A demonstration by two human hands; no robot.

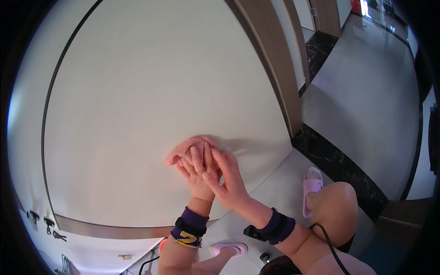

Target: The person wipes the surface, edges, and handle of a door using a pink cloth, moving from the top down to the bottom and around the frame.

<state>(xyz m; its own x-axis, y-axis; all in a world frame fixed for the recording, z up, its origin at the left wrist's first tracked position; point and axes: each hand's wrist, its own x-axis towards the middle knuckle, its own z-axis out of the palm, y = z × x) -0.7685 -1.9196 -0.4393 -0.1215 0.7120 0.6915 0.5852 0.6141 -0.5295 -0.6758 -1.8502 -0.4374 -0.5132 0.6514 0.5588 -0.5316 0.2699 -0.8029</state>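
Note:
A pink cloth [192, 146] lies bunched against a large white panel [147, 86], which looks like a wall or cabinet side. My left hand [199, 175] presses on the cloth with its fingers spread over it. Close against it on the right, my right hand [228, 175] has its fingers on the cloth's right edge and the left hand's fingers, so part of the cloth is hidden. Both wrists wear dark purple bands with black straps.
A brown door frame [275, 65] borders the panel on the right. Beyond a black marble threshold [340, 165] runs a grey tiled floor [371, 86]. Keys [59, 235] hang at the lower left. My feet wear pink slippers [312, 185]. A caster [264, 257] stands near my legs.

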